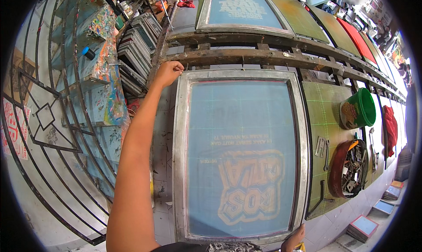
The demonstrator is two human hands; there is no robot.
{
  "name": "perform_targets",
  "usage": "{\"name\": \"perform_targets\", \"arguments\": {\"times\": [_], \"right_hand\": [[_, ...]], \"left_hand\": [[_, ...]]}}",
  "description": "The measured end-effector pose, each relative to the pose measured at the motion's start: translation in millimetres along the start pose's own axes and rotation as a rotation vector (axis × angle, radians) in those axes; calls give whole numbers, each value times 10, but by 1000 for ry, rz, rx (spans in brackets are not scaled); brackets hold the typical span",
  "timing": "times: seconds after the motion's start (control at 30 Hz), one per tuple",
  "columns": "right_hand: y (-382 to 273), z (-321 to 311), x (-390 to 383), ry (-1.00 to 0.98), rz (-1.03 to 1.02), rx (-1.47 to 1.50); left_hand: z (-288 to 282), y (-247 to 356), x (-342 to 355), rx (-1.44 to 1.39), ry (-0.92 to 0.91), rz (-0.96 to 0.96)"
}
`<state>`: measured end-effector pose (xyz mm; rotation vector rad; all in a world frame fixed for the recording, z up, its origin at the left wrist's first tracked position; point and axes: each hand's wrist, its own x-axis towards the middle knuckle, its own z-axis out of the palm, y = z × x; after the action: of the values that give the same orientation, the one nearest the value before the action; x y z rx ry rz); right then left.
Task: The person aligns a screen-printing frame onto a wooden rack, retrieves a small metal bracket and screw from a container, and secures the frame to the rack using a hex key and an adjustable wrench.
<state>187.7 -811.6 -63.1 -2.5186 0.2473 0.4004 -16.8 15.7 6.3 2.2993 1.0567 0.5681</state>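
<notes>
Blue screen (239, 120) in metal frame (181, 164): directly before person, left of green board (325, 102). Left hand (171, 71): fingers bunched together at far-left corner. Right hand (293, 240): near-right corner; grip cannot be told.

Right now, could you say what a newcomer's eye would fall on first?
Eyes would probably go first to the large blue screen in its metal frame, mid-picture, with the left hand at its far left corner and the right hand at its near right corner. Next comes the green bucket on the olive board to the right.
</notes>
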Motion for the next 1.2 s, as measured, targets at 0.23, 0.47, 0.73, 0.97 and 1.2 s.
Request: {"name": "perform_targets", "arguments": {"times": [0.23,0.47,0.73,0.97,1.2], "right_hand": [[-14,-46,-21,71,-204,-370],[-106,-154,-36,-58,63,376],[-2364,-72,-412,82,-1040,301],[-4508,1114,-490,-487,-1615,53],[-6124,3098,-1018,-647,-1743,79]], "left_hand": [[157,88,-120,-207,32,-90],[725,-214,-384,-553,374,-223],[732,212,-511,-239,405,-203],[616,317,-604,0,425,-251],[605,469,-579,92,355,-365]]}}
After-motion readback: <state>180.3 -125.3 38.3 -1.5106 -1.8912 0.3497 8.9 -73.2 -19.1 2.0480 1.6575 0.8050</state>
